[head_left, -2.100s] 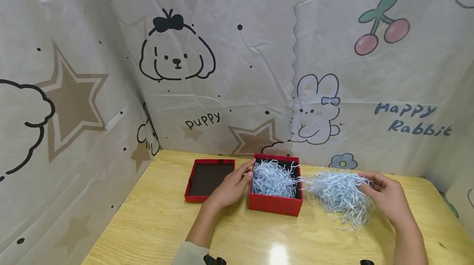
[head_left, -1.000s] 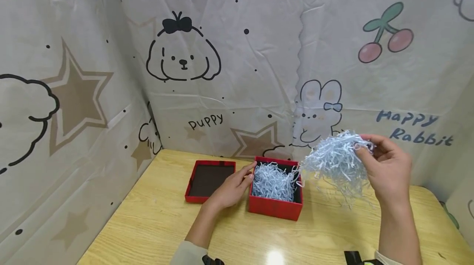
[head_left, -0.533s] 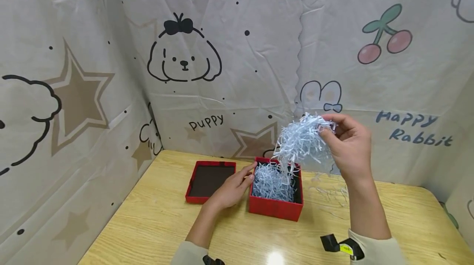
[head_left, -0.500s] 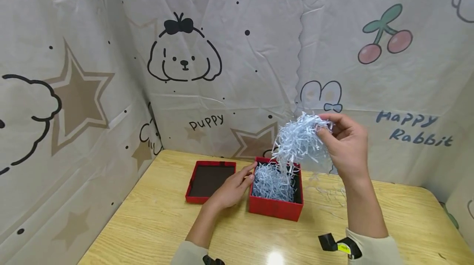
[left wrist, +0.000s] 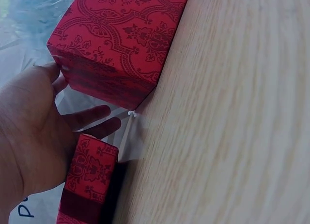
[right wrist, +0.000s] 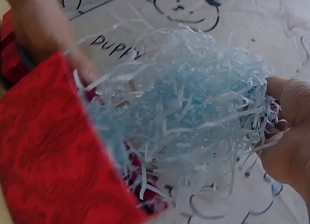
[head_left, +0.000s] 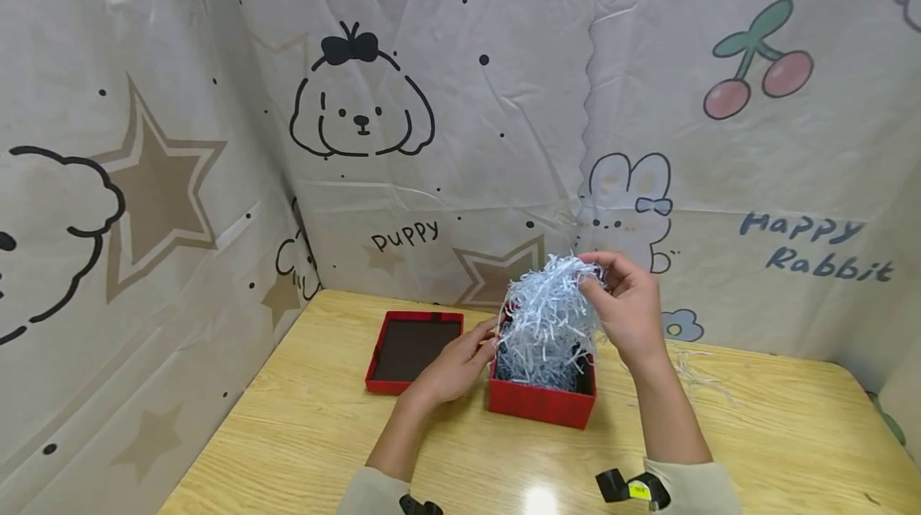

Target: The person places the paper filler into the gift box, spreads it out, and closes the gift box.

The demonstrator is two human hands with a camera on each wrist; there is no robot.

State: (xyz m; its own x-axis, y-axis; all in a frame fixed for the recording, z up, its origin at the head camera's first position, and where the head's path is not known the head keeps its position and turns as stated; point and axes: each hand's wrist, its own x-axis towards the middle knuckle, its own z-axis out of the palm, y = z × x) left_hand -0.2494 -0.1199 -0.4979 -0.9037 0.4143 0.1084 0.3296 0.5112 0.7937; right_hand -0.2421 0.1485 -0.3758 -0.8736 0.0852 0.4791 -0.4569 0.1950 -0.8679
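My right hand (head_left: 627,307) pinches a loose clump of pale blue shredded paper (head_left: 548,299) by its right side. The clump hangs over the red box (head_left: 541,405), its lower strands overlapping the paper inside. In the right wrist view the held shredded paper (right wrist: 189,98) spreads from the fingers to the box rim, hiding part of the opening. My left hand (head_left: 452,367) rests against the box's left side. In the left wrist view, the patterned red box (left wrist: 121,35) has my left thumb near its top edge, while the other fingers reach out below.
Left of the box, a red lid (head_left: 410,351) lies with its dark inside up, partly behind my left hand. Several loose paper strands (head_left: 694,375) lie on the wooden table (head_left: 288,435) at the right. A printed cloth (head_left: 504,99) stands behind the table.
My right hand has lifted the clump of shredded paper from the table at the right, carried it left and lowered it over the box. My left hand stays at the box's side.
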